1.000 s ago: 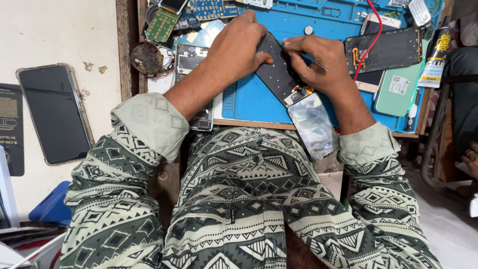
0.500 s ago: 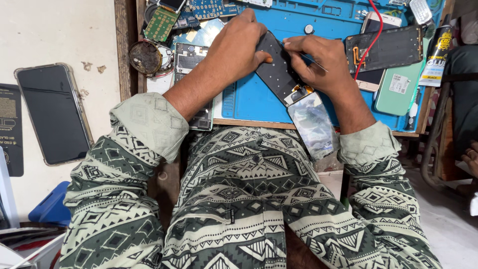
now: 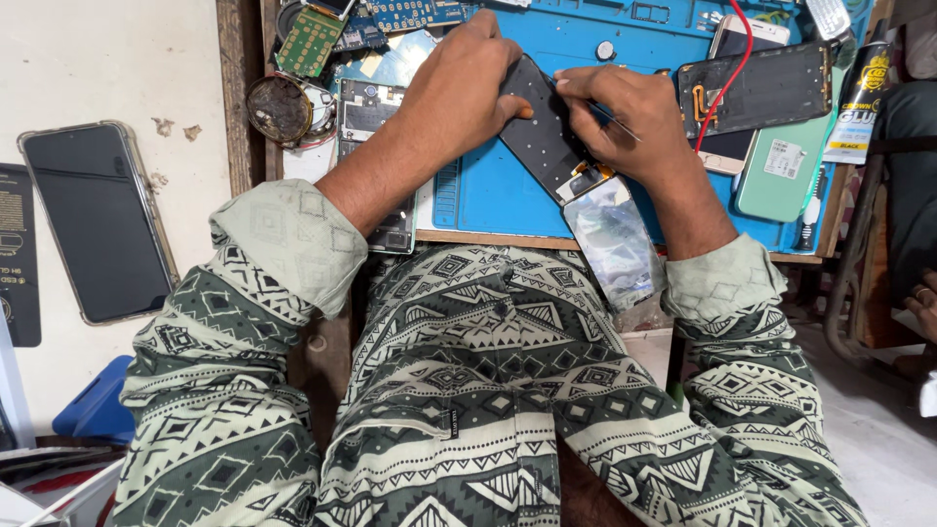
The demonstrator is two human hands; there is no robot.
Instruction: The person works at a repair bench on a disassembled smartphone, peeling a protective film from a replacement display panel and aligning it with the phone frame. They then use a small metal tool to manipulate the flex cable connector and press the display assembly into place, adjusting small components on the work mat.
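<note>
Black rectangular phone display panel [image 3: 540, 122], its clear plastic film [image 3: 613, 239] hanging off the near tabletop edge, lies tilted on the blue rubber repair mat [image 3: 488, 190], left hand [image 3: 459, 93] fingers closed on its far end, right hand [image 3: 630, 122] fingers pinching a thin metal tool [image 3: 613, 119].

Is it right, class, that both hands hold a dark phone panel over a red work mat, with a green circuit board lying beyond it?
Not quite: the work mat is blue, not red, as the head view shows. Both the left hand and the right hand do hold the dark phone panel, and the green circuit board lies beyond.
</note>
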